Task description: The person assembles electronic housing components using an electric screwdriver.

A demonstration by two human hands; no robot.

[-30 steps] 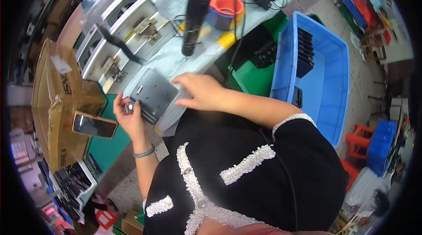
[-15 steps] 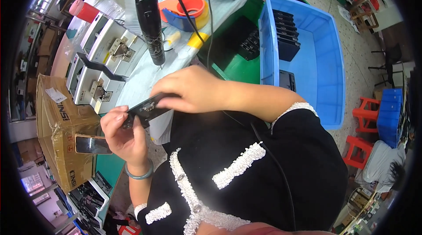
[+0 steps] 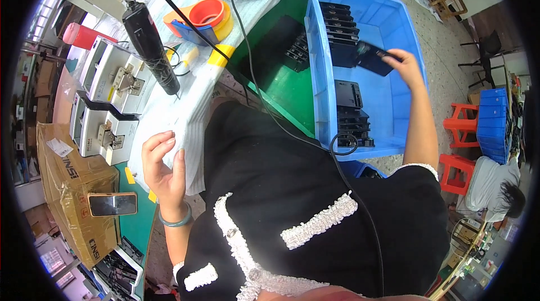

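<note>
Over the blue plastic bin (image 3: pixel 423 70) on the right, my right hand (image 3: pixel 406 66) grips a flat black plastic panel (image 3: pixel 376 59) by its right end. The panel hangs tilted beside a row of similar black parts (image 3: pixel 339 31) lined along the bin's left wall. More black parts (image 3: pixel 350 111) stand in the bin's near left part. My left hand (image 3: pixel 164 166) is raised by the table's front edge, fingers apart and nothing in them. Beyond it a black electric screwdriver (image 3: pixel 149 48) hangs from a cord, bit pointing down at the white-covered table (image 3: pixel 169 115).
Two white clamp fixtures (image 3: pixel 107 126) stand at the table's left. A tape dispenser (image 3: pixel 209 17) sits farther back. Next to the blue bin lies a green bin (image 3: pixel 281 95) with black parts. A cardboard box (image 3: pixel 79 188) and a phone (image 3: pixel 112 204) are at left; a cable crosses my front.
The black panel was held in both hands in front of me. Now my left hand has let go, and my right hand has carried the panel rightward over the blue bin. The view has shifted too.
</note>
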